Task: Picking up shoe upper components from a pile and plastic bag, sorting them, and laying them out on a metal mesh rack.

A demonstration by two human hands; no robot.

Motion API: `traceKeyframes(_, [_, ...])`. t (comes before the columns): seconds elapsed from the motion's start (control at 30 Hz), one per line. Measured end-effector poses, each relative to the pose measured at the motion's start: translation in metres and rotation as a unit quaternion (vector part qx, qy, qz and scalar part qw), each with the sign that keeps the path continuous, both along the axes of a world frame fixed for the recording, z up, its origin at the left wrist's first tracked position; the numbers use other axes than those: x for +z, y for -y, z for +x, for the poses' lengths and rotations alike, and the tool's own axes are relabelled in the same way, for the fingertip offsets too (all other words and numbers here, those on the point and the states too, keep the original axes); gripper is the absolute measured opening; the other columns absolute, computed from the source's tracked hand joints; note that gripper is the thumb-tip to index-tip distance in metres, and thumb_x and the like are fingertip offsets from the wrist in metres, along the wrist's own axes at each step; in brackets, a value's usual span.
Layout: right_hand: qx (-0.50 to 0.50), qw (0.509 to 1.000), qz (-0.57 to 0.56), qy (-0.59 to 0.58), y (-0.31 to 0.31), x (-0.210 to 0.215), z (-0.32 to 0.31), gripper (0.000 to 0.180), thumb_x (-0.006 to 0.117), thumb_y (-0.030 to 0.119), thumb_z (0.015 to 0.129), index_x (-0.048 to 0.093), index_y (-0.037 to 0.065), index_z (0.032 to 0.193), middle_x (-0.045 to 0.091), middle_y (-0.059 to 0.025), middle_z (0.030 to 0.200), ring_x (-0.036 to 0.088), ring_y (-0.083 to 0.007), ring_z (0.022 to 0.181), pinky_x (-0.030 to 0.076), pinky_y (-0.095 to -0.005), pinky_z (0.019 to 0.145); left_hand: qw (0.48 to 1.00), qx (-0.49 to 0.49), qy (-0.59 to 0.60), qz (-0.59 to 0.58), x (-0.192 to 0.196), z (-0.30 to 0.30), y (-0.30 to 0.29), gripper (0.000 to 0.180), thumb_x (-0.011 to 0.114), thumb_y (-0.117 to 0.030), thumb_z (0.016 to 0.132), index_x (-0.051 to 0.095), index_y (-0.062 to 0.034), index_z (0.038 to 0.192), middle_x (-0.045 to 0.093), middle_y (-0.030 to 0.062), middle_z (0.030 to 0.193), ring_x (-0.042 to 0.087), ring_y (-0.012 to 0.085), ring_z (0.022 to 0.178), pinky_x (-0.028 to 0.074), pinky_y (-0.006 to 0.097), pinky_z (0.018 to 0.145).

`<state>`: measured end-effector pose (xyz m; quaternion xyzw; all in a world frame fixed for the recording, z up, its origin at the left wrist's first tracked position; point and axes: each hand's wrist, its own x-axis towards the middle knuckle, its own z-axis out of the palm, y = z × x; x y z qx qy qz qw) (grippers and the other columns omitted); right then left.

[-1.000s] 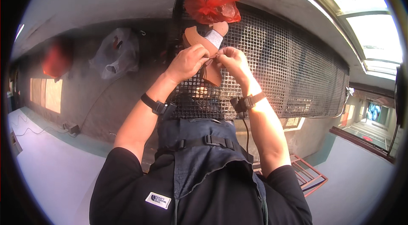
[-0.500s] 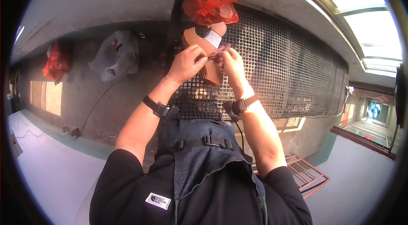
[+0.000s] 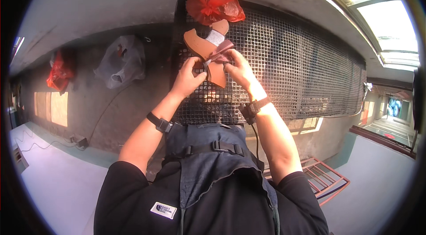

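Both hands are over the near-left part of a black mesh-topped table. My right hand (image 3: 240, 70) pinches a folded, mauve, leather-like piece (image 3: 222, 52) between thumb and fingers. My left hand (image 3: 189, 78) is closed at that piece's left end, where a thin dark and grey edge shows at the fingertips. Beneath lie flat, curved tan pieces: one (image 3: 195, 42) at the upper left, another (image 3: 217, 75) between my hands, partly covered. A small stack of whitish-grey pieces (image 3: 215, 37) rests just beyond the mauve piece, beside a paler tan piece (image 3: 220, 25).
A knotted red plastic bag (image 3: 213, 2) sits at the table's far left end. The black mesh tabletop (image 3: 301, 66) stretches right toward the windows. On the floor at left are a clear plastic bag (image 3: 122, 62) and a red bag (image 3: 60, 73). A reddish metal rack (image 3: 326, 179) stands at lower right.
My hands have moved slightly apart and a little nearer to me. The mauve piece now shows more of its surface, tilted up toward the right. The view has shifted slightly.
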<state>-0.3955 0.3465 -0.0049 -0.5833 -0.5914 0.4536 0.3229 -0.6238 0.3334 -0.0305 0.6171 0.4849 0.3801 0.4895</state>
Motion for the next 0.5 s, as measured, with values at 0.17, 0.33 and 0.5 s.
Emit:
traceKeyframes(0.17, [0.058, 0.984, 0.124, 0.114, -0.009, 0.01, 0.003, 0.027, 0.069, 0.014, 0.079, 0.063, 0.0, 0.102, 0.061, -0.0162, 0.105, 0.062, -0.0341, 0.103, 0.052, -0.0417, 0.09, 0.996, 0.022, -0.046, 0.072, 0.003, 0.008, -0.008, 0.022, 0.07, -0.009, 0.081, 0.063, -0.001, 0.101, 0.058, 0.0079, 0.103, 0.061, 0.0177, 0.091, 0.05, 0.032, 0.081])
traceKeyframes(0.33, [0.011, 0.966, 0.134, 0.22, -0.01, 0.021, -0.011, 0.023, 0.072, 0.019, 0.08, 0.062, 0.004, 0.094, 0.067, -0.0146, 0.093, 0.066, -0.0345, 0.091, 0.053, -0.0444, 0.08, 0.999, -0.004, 0.013, -0.041, -0.004, -0.005, -0.019, 0.015, 0.068, -0.007, 0.08, 0.063, -0.0005, 0.093, 0.061, 0.0046, 0.092, 0.06, 0.0147, 0.082, 0.048, 0.028, 0.077])
traceKeyframes(0.5, [-0.053, 0.979, 0.122, 0.158, -0.003, 0.011, -0.026, 0.021, 0.071, 0.019, 0.081, 0.061, 0.005, 0.094, 0.069, -0.0171, 0.088, 0.068, -0.0369, 0.086, 0.053, -0.0461, 0.076, 0.996, -0.061, 0.019, -0.062, 0.011, -0.019, -0.038, 0.013, 0.065, -0.011, 0.081, 0.066, -0.0014, 0.091, 0.064, 0.0065, 0.085, 0.06, 0.0163, 0.081, 0.049, 0.031, 0.078])
